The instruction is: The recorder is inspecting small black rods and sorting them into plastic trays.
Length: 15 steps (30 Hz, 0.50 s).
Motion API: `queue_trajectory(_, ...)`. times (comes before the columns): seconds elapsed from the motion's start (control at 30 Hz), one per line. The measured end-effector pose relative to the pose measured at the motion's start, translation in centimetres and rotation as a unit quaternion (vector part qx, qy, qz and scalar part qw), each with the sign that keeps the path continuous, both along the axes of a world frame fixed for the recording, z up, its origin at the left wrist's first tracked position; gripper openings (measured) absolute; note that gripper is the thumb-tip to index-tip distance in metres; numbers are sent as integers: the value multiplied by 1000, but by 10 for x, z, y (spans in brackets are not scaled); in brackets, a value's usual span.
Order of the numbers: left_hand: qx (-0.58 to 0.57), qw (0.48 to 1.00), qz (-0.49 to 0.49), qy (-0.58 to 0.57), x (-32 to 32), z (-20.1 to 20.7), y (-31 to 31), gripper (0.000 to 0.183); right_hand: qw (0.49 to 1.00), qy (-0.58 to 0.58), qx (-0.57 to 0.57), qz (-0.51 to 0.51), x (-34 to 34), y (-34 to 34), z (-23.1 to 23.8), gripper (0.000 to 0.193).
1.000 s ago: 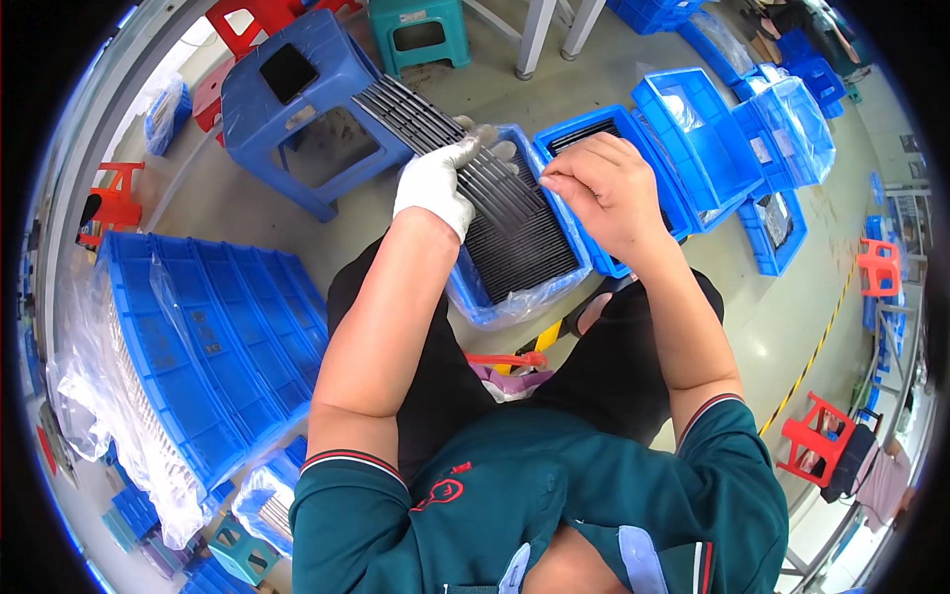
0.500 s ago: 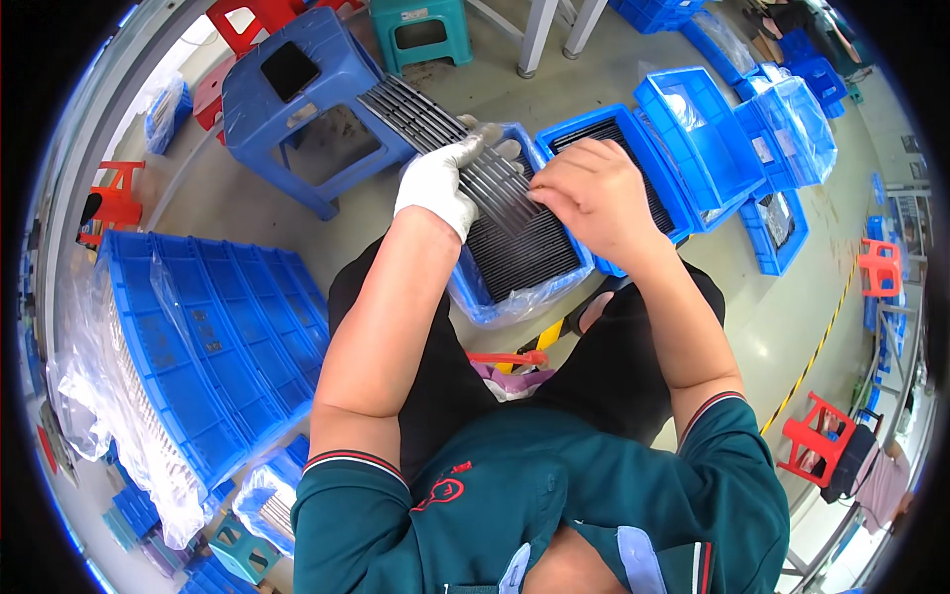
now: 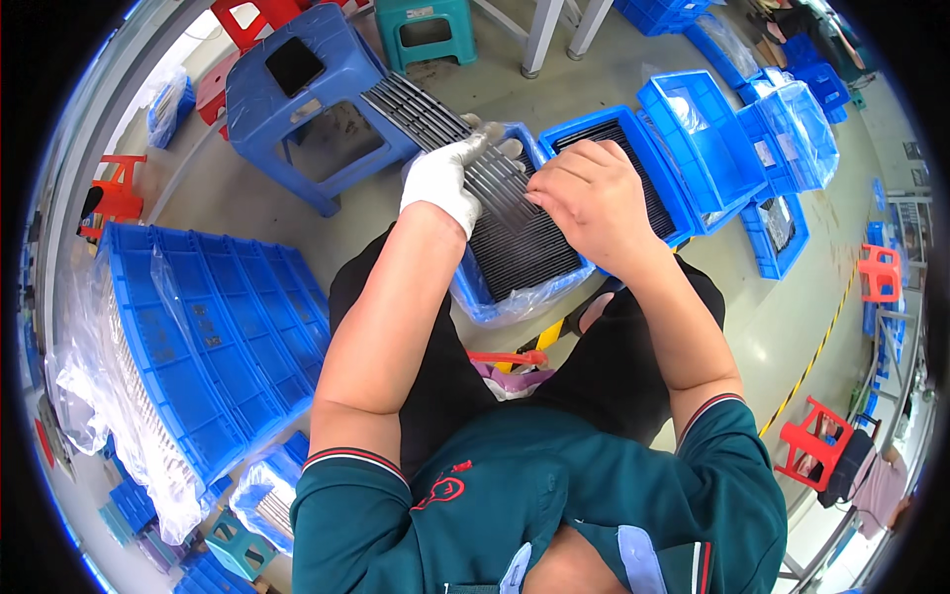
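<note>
My left hand (image 3: 443, 183), in a white glove, is closed around a row of thin dark metal rods (image 3: 421, 111) fanned side by side. The rods slant from the upper left down toward my right hand. Bare, my right hand (image 3: 592, 203) has its thumb and fingers pinched together at the lower ends of the rods; whether it grips one is hidden. Beneath both hands stands a plastic-lined blue crate (image 3: 483, 305) holding many similar dark rods (image 3: 524, 252) in rows.
Right of it, another blue crate (image 3: 676, 220) holds dark rods, with stacked blue crates (image 3: 708, 139) beyond. A blue stool (image 3: 346, 69) carries a black flat item at the upper left. Tall stacked blue crates (image 3: 213, 342) stand left. A red stool (image 3: 816, 443) is at the right.
The view has shifted very slightly. Both hands keep nearly the same place at the rods, with only a tiny movement of my right fingers.
</note>
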State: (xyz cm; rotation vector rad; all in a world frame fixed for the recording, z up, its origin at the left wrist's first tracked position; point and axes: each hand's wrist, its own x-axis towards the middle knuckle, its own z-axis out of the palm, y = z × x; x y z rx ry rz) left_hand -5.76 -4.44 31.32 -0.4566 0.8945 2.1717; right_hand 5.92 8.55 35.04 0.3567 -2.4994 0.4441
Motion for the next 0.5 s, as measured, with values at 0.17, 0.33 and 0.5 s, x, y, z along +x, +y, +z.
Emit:
queue_trajectory(0.17,8,1000,-1,-3,1,0,-1,15,999,-34,9,2,-3,-1,0,11)
queue_trajectory(0.33,7,1000,8,20,0,-2,-1,15,1000,-9,-26,-12,-1,1,5,11)
queue_trajectory(0.5,0,1000,15,1,0,-4,1,15,999,-28,-30,7,-4,-3,4,12)
